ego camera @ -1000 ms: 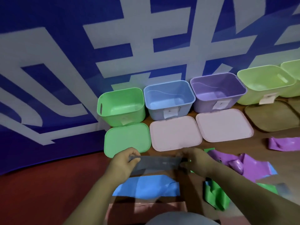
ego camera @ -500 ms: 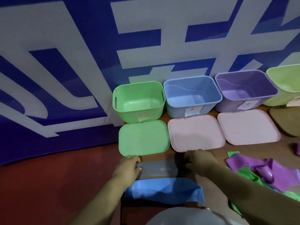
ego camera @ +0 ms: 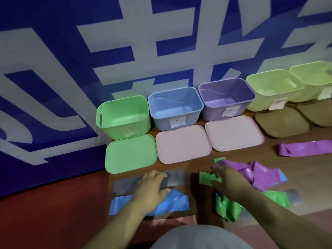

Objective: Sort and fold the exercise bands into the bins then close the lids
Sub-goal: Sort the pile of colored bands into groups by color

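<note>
Grey band [ego camera: 124, 184] lies under the flat, relaxed left hand [ego camera: 152, 187]; right hand [ego camera: 229, 179] touches purple bands [ego camera: 260, 177], grip unclear.

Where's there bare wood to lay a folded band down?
Bare wood lies right of the pile, below the lone purple band, and in a strip between the lids and the pile. A narrow gap runs between the grey band and the pile. Lids and bins sit edge to edge.
</note>
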